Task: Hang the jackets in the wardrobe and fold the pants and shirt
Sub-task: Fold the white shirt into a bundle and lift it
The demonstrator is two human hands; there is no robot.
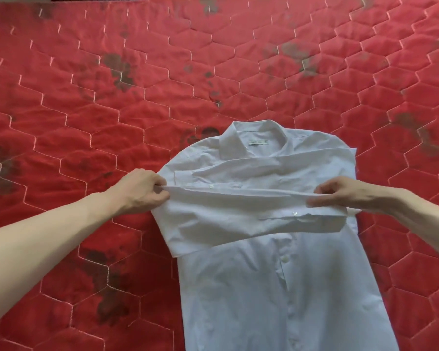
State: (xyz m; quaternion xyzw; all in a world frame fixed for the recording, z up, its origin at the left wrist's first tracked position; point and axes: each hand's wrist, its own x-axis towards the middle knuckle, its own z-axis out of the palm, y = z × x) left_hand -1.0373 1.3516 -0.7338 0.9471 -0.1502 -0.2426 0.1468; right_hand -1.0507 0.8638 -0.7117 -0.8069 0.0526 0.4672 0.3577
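Head view: white shirt [276, 274] lies front-up on the red quilted mattress [86, 97], collar away from you, body running back between your forearms. Your left hand [137, 191] pinches one end of a folded sleeve [238, 214], your right hand [340, 192] pinches its other end, holding it stretched across the chest just below the collar.

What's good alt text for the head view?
Two bare hands, left hand and right hand, each pinch an end of a sleeve stretched across a white shirt lying buttons-up on a red quilted mattress.
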